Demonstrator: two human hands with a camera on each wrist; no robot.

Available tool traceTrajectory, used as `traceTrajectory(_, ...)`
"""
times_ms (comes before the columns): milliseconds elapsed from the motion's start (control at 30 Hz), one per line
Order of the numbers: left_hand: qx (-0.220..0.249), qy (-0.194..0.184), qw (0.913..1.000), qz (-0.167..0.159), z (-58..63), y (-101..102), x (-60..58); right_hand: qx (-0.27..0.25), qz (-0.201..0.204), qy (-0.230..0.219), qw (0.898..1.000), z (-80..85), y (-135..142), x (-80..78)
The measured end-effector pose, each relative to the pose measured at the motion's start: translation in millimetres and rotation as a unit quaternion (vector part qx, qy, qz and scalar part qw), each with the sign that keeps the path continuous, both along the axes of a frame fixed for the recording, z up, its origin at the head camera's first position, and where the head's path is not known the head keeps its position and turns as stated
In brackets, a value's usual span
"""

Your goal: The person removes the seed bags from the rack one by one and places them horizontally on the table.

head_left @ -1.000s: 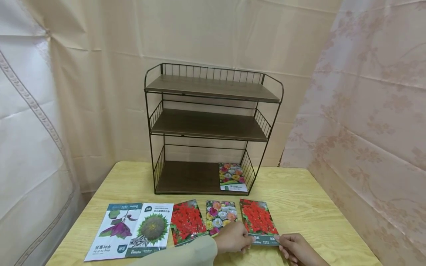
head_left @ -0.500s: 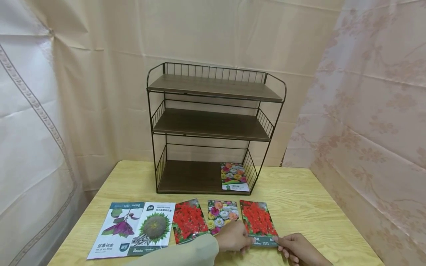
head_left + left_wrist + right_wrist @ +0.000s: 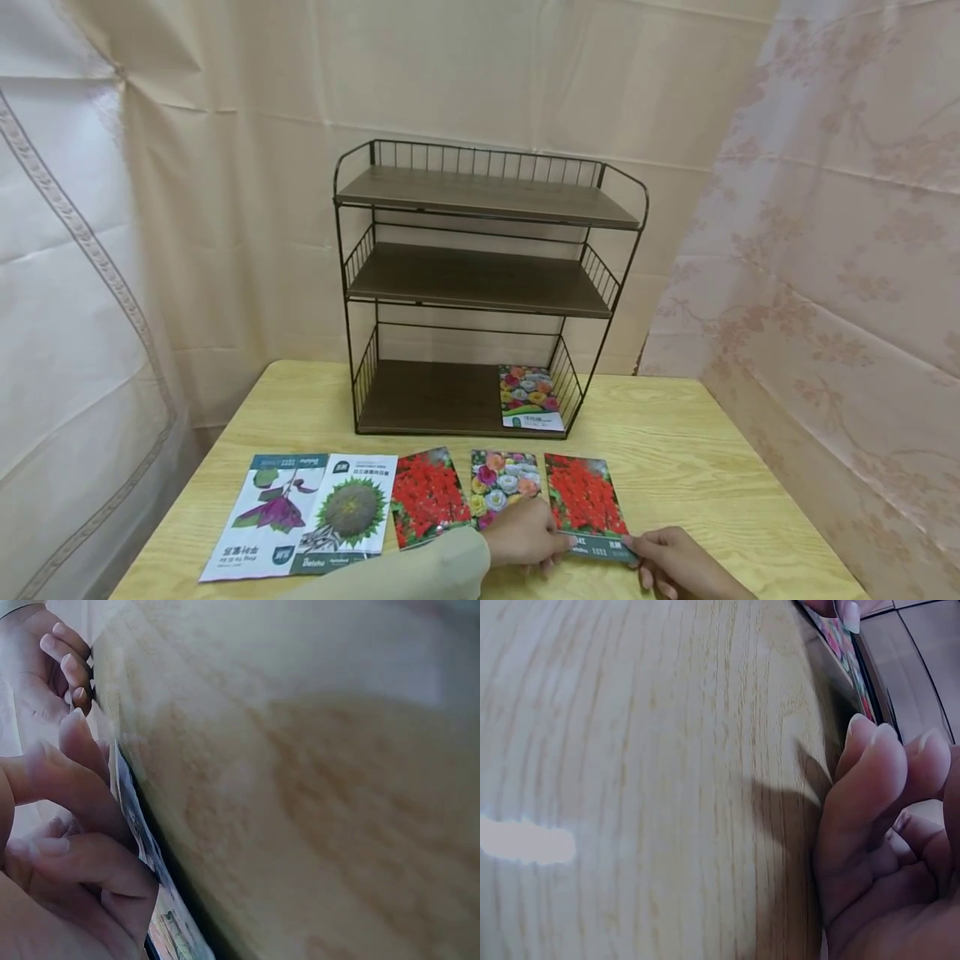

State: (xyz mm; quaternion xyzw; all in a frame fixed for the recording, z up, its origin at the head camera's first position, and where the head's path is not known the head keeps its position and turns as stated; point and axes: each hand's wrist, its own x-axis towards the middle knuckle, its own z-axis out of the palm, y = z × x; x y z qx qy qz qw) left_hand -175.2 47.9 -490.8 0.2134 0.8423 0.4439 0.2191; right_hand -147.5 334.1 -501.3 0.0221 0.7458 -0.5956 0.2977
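In the head view, a seed packet with red flowers (image 3: 585, 496) lies flat at the right end of a row on the table. My left hand (image 3: 525, 533) pinches its lower left corner, with the thumb on the green bottom band. At the lower right corner, my right hand (image 3: 678, 562) pinches the packet between thumb and curled fingers. The left hand and sleeve partly cover a packet of mixed-colour flowers (image 3: 495, 483) beside it. Curled fingers (image 3: 90, 862) fill the left side of the left wrist view. The right wrist view shows bent fingers (image 3: 870, 795) close over the wood.
A three-tier dark shelf rack (image 3: 480, 279) stands behind the row, with another flower packet (image 3: 528, 396) on its bottom shelf at right. Left along the table (image 3: 697, 467) lie a second red-flower packet (image 3: 427, 496), a sunflower packet (image 3: 348, 512) and a purple-plant packet (image 3: 266, 517). Curtains hang around.
The head view has shifted slightly. The gripped red-flower packet has slid a little toward me, both hands staying at its lower corners. The other packets have kept their places.
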Motion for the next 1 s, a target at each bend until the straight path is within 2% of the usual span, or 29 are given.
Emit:
traceTrajectory(300,0.002,0.002,0.9999,0.011,1.8,-2.4,1.4,0.022,-0.011,-0.009,1.000,1.9,0.3,1.7)
traceTrajectory(567,0.000,0.026,0.9996,0.013,-0.7,-6.7,-2.3,0.088,-0.009,0.025,0.996,7.9,5.2,6.4)
traceTrajectory(700,0.008,0.037,0.9993,0.003,-5.0,-10.2,-7.2,0.103,-0.021,0.040,0.994,8.7,9.3,6.8)
traceTrajectory(833,0.017,0.037,0.9991,-0.009,-2.9,-15.0,-15.2,0.138,-0.032,0.063,0.988,11.7,8.7,3.7)
traceTrajectory(933,0.027,0.027,0.9993,0.000,0.9,-18.5,-22.5,0.159,-0.035,0.078,0.983,14.8,5.5,0.2)
traceTrajectory(1000,0.038,0.019,0.9990,0.009,2.2,-20.5,-27.1,0.153,-0.035,0.081,0.984,16.9,2.9,-2.3)
